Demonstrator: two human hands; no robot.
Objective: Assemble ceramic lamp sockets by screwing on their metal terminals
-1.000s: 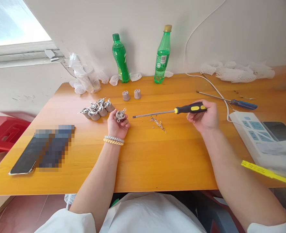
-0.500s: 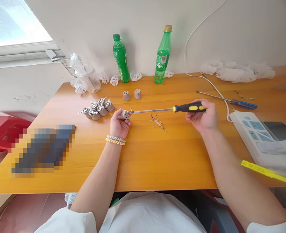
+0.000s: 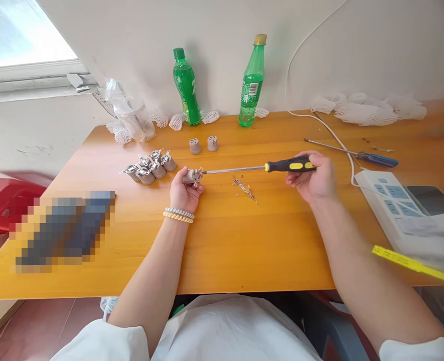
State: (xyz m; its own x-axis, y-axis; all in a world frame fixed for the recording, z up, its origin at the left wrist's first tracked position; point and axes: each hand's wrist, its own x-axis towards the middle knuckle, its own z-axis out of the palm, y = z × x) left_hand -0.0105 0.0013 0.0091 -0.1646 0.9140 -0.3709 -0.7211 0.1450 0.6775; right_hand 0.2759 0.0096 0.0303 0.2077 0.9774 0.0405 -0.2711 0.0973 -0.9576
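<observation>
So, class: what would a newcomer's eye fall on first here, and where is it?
At the middle of the table, the right hand holds a black-and-yellow screwdriver level, its tip at a small grey fitting gripped in the left hand. A cluster of similar fittings lies just left of it. Two green bottles stand at the back, by the wall.

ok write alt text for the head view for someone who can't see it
A person's left hand holds a small grey fitting at a wooden table while the right hand holds a black-and-yellow screwdriver, tip at the fitting's metal end. More such fittings lie to its left, loose screws between the hands, two green bottles by the wall.
</observation>
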